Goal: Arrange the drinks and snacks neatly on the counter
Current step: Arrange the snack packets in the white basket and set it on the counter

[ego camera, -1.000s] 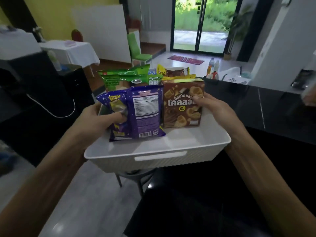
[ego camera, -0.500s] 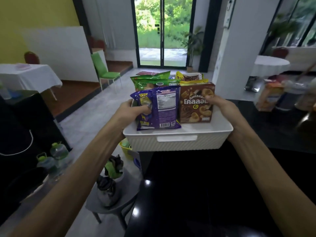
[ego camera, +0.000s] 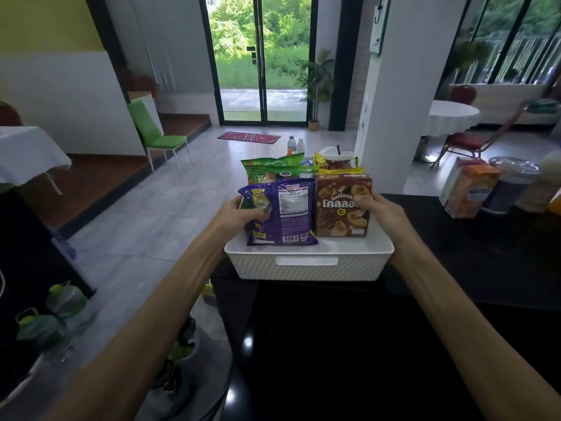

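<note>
A white ribbed basket [ego camera: 306, 265] full of snacks sits at the left end of the black counter [ego camera: 394, 344]. My left hand [ego camera: 239, 212] grips its left rim, thumb pressed on a purple snack bag [ego camera: 288, 211]. My right hand [ego camera: 379, 212] grips the right rim, thumb on a brown cookie box [ego camera: 340, 205]. Behind these stand a green bag [ego camera: 270, 170] and a yellow-and-brown packet [ego camera: 337, 164]. Whether the basket rests on the counter or is held just above it, I cannot tell.
An orange box [ego camera: 473, 189], a foil-lidded cup [ego camera: 510, 186] and more blurred drinks stand at the counter's far right. A stool with bottles [ego camera: 179, 369] is below the counter's left edge. Green-capped bottles [ego camera: 57, 311] lie at lower left. A white pillar [ego camera: 394, 95] rises behind.
The view has swung right and the basket, held in both hands, has travelled from over the floor to above the counter's left end. The grip is unchanged.
</note>
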